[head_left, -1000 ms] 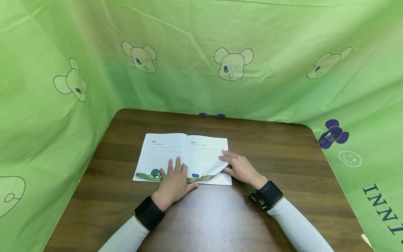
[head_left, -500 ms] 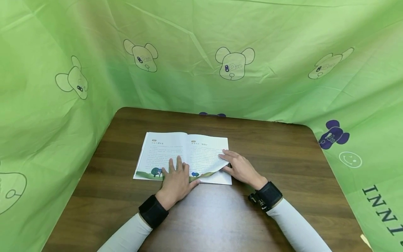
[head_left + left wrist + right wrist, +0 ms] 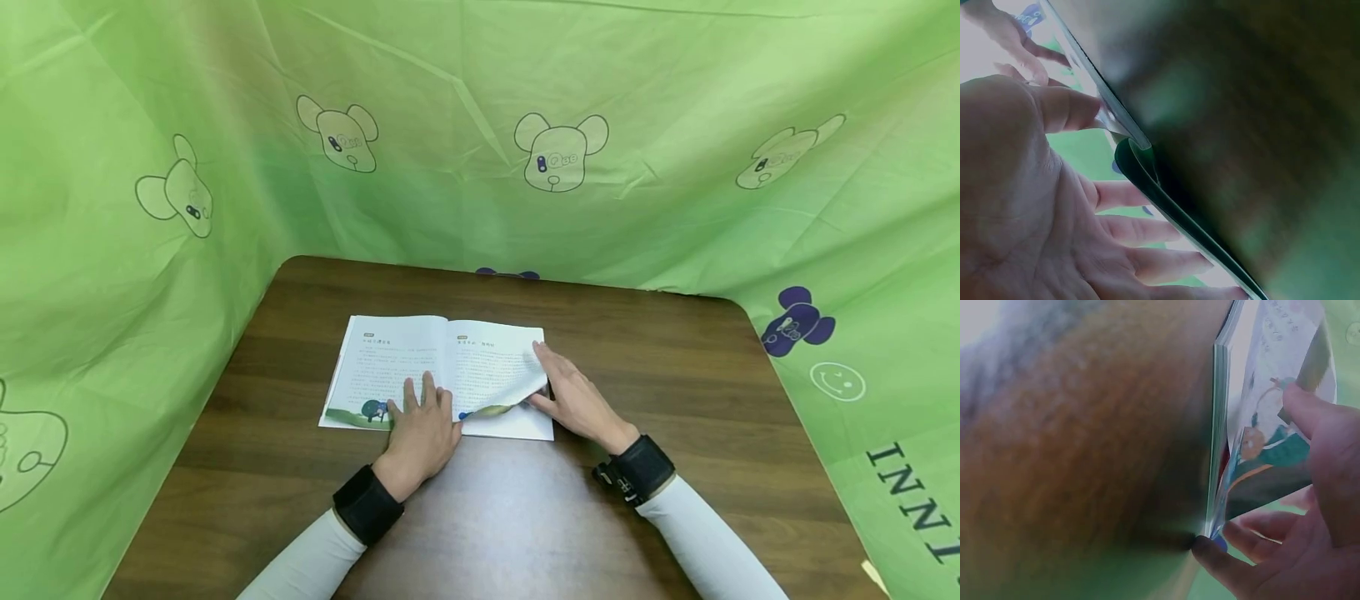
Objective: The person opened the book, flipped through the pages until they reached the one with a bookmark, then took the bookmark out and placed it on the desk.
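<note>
An open book with printed text and small drawings lies on the table. My left hand rests on the lower part of its left page beside the spine, fingers spread and straight. In the left wrist view the left thumb is at the book's lower edge. At the right edge, my right hand holds the right page with its lower corner curled up. The right wrist view shows the right thumb against the picture-printed underside of this leaf, with other fingers beyond it. Beneath lies a white page.
The brown wooden table extends on all sides of the book. Green cloth printed with bear heads hangs around the back and sides. A small pale object shows at the table's right front edge.
The right page's lower edge has curled up further, baring more of the page beneath. My left thumb has drawn in towards the fingers. The right fingers have shifted up along the page's edge.
</note>
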A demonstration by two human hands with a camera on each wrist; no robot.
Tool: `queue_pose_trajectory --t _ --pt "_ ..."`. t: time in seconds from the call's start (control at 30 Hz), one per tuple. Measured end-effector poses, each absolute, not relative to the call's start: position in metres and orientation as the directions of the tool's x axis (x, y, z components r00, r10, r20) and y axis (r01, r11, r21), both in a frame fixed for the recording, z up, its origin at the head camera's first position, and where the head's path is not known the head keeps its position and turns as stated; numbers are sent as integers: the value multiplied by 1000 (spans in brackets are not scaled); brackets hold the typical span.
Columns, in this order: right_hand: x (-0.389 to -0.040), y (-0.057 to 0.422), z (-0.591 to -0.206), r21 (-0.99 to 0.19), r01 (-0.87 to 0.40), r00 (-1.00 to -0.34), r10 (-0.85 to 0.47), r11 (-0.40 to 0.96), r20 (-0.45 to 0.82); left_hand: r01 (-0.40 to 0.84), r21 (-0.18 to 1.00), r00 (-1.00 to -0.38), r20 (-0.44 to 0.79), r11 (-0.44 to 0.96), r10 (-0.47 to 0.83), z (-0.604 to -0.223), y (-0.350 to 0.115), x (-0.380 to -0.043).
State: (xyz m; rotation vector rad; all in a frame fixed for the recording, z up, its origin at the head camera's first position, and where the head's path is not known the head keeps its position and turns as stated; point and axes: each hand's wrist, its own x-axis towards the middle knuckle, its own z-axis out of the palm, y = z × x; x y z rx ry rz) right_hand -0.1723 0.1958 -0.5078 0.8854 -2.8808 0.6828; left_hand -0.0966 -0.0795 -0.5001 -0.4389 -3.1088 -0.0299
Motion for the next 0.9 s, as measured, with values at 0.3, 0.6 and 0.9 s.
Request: queue_pose_trajectory --t 0.3,0.6,0.9 --pt "-168 196 -508 -450 -460 -881 -455 765 126 283 42 -959 49 958 281 -501 -84 -96" --pt "-158 196 -511 -348 -624 -768 -630 700 111 264 120 -964 28 957 263 -497 -95 -98" --pt "-157 195 -507 -333 -631 -757 -650 701 68 205 282 -975 147 937 169 -494 -105 -102"
